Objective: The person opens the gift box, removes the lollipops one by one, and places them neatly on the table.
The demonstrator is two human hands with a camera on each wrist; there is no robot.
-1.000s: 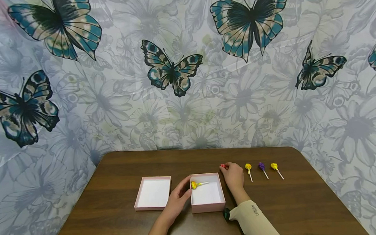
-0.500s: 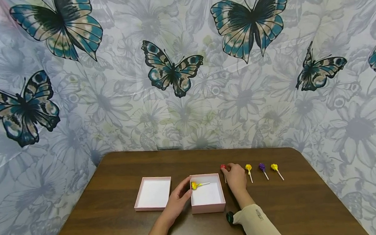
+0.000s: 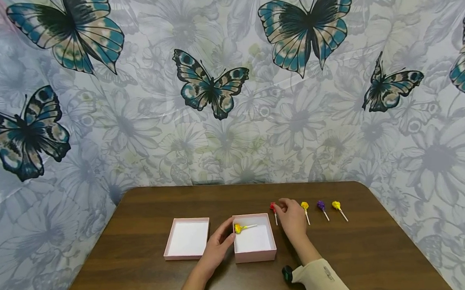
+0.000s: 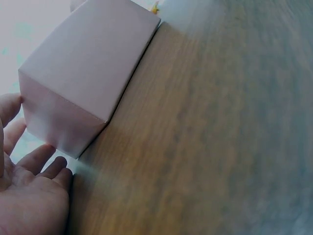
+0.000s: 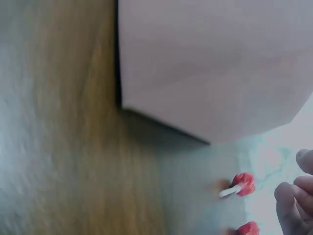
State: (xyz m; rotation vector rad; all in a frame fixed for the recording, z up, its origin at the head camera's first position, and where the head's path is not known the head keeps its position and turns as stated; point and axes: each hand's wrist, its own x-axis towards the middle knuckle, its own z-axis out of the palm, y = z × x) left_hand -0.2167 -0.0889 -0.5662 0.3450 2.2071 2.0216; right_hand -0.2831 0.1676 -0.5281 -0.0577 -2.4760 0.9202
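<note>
My left hand rests against the left side of a pink box, its fingertips touching the box wall. Inside the white-lined box lies a yellow lollipop, near the left wall. Just behind the box's right rear corner is a red lollipop on the table. My right hand hovers close to its right, fingers bent and apart from it. In the right wrist view the fingers hold nothing visible; one red lollipop and a second red lollipop, cut by the frame edge, lie nearby.
Right of my right hand lie a yellow lollipop, a purple lollipop and another yellow lollipop in a row. A pink lid with white inside lies left of the box. A butterfly-patterned cloth hangs behind the brown table.
My right hand has let go of the red lollipop and shifted a little to the right, uncovering its head and stick. My left hand stays against the box.
</note>
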